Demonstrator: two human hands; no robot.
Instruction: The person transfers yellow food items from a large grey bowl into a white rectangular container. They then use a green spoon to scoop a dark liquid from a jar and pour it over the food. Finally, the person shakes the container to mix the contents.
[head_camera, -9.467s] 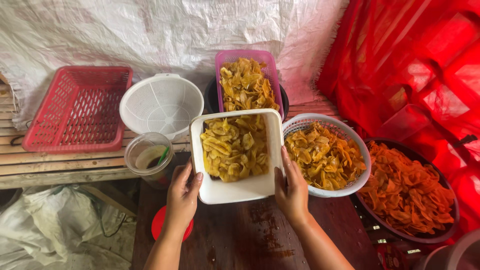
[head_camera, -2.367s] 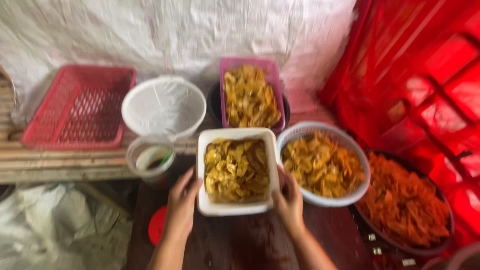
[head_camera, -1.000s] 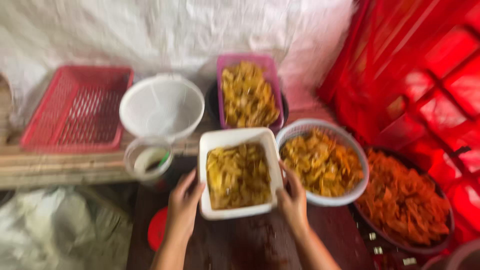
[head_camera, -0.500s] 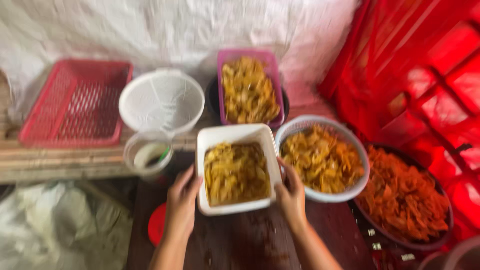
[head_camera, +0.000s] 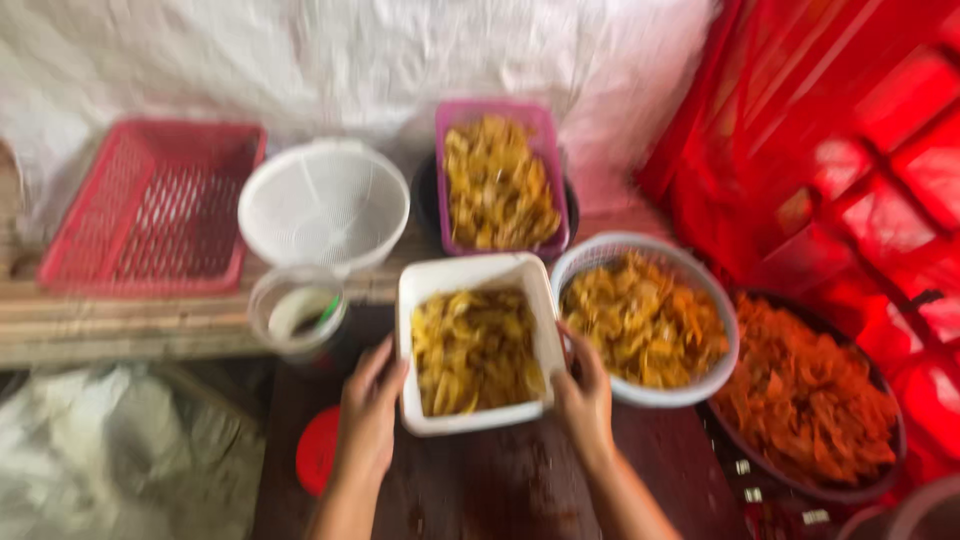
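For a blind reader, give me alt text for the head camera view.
Two hands, left hand and right hand, hold a white square tub of yellow chips, beside a round white basket, a purple basket and an empty red basket.

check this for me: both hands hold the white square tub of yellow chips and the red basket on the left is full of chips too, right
Not quite. In the head view the red basket is empty; only its mesh shows. The rest holds: the left hand and the right hand grip the sides of the white square tub of yellow chips.
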